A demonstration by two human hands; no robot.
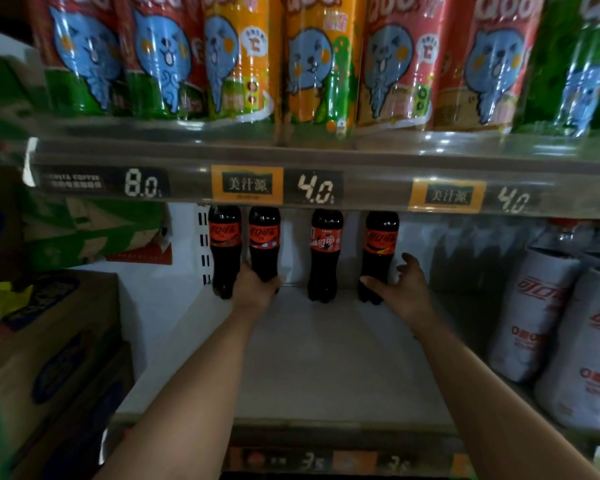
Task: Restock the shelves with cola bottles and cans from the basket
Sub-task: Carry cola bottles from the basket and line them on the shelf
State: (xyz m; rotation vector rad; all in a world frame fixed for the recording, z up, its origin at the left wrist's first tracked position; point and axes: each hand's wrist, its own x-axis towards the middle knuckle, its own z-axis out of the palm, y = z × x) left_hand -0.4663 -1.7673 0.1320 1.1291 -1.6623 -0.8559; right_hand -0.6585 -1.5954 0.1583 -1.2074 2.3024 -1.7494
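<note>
Several dark cola bottles with red labels stand at the back of a white shelf (326, 358). My left hand (255, 289) is wrapped around the base of the second bottle from the left (264, 237), which is raised slightly off the shelf. A first bottle (224, 244) stands just left of it, against the shelf upright. My right hand (404, 289) cups the base of the rightmost bottle (380, 247), thumb in front and fingers spread behind it. A third bottle (325, 251) stands alone between my hands. No basket is in view.
White-wrapped cola bottles (534, 313) lean at the right of the same shelf. The shelf above holds colourful juice bottles (316, 64) behind a price rail (312, 187). Cardboard cartons (49, 358) are stacked at the left. Price tags on a lower rail (326, 459) show below.
</note>
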